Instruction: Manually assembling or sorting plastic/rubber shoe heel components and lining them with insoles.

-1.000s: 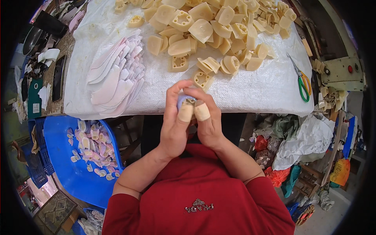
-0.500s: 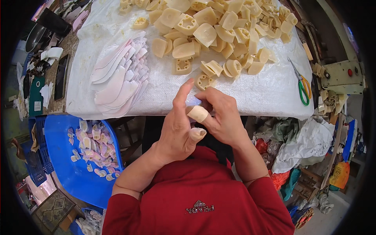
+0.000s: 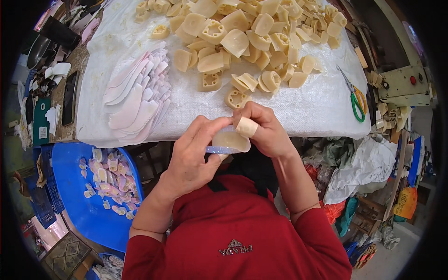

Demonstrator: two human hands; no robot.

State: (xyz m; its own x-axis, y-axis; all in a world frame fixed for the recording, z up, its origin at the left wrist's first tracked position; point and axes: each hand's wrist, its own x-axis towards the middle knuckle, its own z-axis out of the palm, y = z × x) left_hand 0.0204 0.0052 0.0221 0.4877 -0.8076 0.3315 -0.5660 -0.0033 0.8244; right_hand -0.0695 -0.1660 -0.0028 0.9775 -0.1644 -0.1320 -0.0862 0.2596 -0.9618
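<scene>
Just in front of the table edge, my left hand (image 3: pixel 192 151) is closed on a cream shoe heel (image 3: pixel 231 140). A shiny pale lilac strip (image 3: pixel 218 150) runs along the heel's lower edge. From the other side, the pinched fingers of my right hand (image 3: pixel 264 133) hold the heel's upper edge; the fingertips are partly hidden. Beige tape (image 3: pixel 246 127) wraps my right thumb, and my left thumb is wrapped too. Beyond my hands lies a loose heel with holes (image 3: pixel 236 99), in front of a large pile of beige heels (image 3: pixel 234 43).
Pale pink cut pieces (image 3: pixel 140 100) lie overlapping on the white table cover (image 3: pixel 186 109). Scissors with green and orange handles (image 3: pixel 357 103) rest near the right edge. A blue tub (image 3: pixel 70 186) with pinkish covered pieces stands at lower left; crumpled bags (image 3: pixel 359 168) are at right.
My left hand has turned and its raised index finger has come down onto the heel. The heel, mostly hidden before, now shows between my hands. The view has shifted slightly.
</scene>
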